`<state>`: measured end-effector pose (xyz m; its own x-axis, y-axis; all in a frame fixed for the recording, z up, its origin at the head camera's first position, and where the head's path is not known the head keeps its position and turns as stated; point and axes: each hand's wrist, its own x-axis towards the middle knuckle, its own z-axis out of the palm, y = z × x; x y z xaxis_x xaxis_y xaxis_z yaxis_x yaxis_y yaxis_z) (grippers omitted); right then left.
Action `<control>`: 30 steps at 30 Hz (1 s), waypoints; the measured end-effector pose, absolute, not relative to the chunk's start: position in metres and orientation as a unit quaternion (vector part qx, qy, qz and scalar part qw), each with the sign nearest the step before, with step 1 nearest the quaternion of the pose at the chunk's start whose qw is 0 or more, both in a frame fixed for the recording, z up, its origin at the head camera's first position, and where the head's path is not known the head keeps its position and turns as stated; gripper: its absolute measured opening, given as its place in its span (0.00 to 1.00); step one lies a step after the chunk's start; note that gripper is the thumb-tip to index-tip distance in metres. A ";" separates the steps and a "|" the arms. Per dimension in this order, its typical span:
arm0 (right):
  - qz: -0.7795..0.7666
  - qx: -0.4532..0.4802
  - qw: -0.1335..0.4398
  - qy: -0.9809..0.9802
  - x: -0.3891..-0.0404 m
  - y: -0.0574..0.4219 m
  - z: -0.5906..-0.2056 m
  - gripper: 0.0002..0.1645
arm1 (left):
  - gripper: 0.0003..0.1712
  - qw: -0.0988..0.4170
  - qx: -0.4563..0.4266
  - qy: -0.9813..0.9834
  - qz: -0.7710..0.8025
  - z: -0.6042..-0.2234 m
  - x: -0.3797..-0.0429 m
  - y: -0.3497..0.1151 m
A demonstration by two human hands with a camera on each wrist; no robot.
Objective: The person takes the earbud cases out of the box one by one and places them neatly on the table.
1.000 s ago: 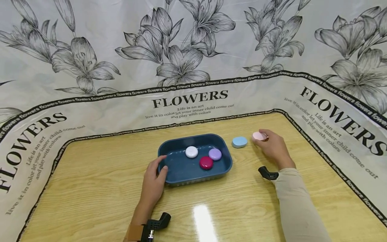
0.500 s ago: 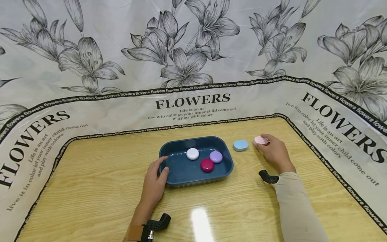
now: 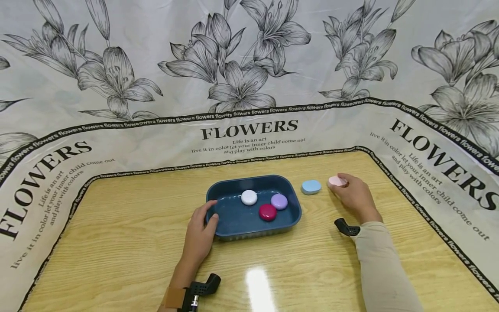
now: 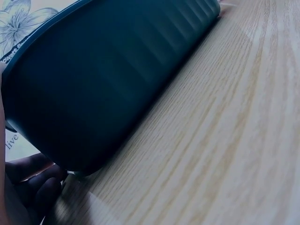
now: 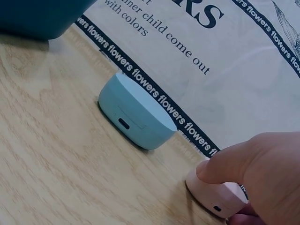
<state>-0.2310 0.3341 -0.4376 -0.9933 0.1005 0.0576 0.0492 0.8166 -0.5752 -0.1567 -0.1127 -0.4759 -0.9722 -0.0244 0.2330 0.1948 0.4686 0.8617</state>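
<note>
A dark blue rectangular bin [image 3: 234,223] stands on the wooden table, with my left hand [image 3: 199,236] gripping its left end. The thumb lies over the rim, while in the left wrist view the fingers [image 4: 46,187] curl below the outer wall. At the right, my right hand [image 3: 355,196] pinches a pale pink earbud case [image 3: 336,182]; the right wrist view shows the case [image 5: 213,194] low at the tabletop, a small charging port facing out. Just left of it sits a light blue earbud case [image 3: 311,187], also with a port in its side [image 5: 136,117].
Inside the bin lie a white rounded case [image 3: 249,197], a purple one [image 3: 279,201] and a dark red one [image 3: 267,212], the last two close together. A flower-printed cloth [image 3: 249,149] borders the wooden tabletop [image 3: 136,225] at the back and sides.
The head view has tilted slightly, so everything sits a little lower in it. Both hands keep their holds on the bin and the pink earbud case.
</note>
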 end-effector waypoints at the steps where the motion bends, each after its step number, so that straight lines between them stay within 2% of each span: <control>1: 0.300 -0.039 0.042 -0.952 -0.231 0.334 -0.437 0.42 | 0.21 0.107 -0.050 -0.850 -0.513 -0.476 -0.157 -0.113; 10: 0.307 -0.050 0.034 -0.950 -0.229 0.329 -0.421 0.39 | 0.21 0.108 -0.050 -0.847 -0.517 -0.475 -0.158 -0.114; 25: 0.324 -0.024 0.113 -0.939 -0.221 0.301 -0.394 0.34 | 0.22 0.120 -0.056 -0.844 -0.519 -0.478 -0.159 -0.114; 30: 0.316 -0.009 0.119 -0.941 -0.219 0.286 -0.387 0.33 | 0.22 0.120 -0.054 -0.844 -0.520 -0.478 -0.159 -0.113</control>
